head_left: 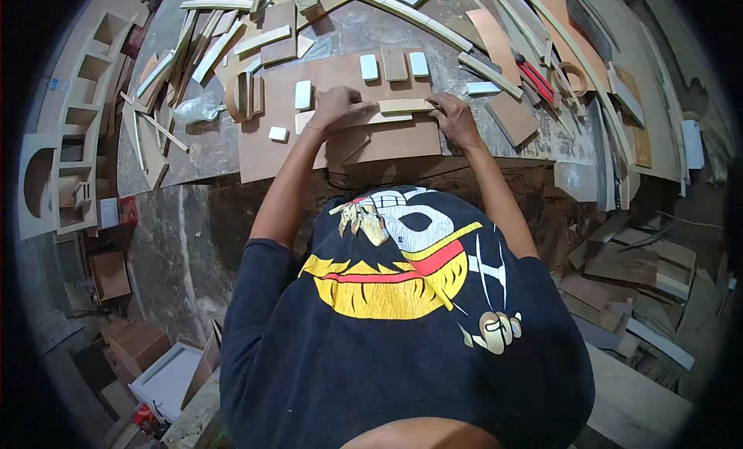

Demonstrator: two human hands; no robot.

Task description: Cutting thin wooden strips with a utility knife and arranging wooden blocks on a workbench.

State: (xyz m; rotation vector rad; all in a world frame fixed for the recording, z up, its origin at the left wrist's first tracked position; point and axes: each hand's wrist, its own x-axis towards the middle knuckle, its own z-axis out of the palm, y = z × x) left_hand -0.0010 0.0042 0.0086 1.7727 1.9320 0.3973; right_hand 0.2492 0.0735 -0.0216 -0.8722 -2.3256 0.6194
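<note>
A short pale wooden strip [405, 106] lies crosswise in front of me on a brown board [267, 151]. My right hand [455, 120] pinches its right end between thumb and fingers. Close to the strip's left end is my left hand [334, 110], its fingers curled in; whatever they may hold is hidden. Under that hand runs a longer white-edged strip [391, 119], nearer to me than the short one. Small white blocks [369, 67] stand on the board, with a brown wooden block [395, 64] between two of them. Another white block [303, 95] is beside my left hand.
Wood strips and offcuts [263, 40] crowd the bench's far side. At right lie a red-handled cutter [535, 79] and a tape roll [574, 79]. A clear plastic bag [199, 108] rests left of the board. A compartmented wooden frame [77, 108] stands far left.
</note>
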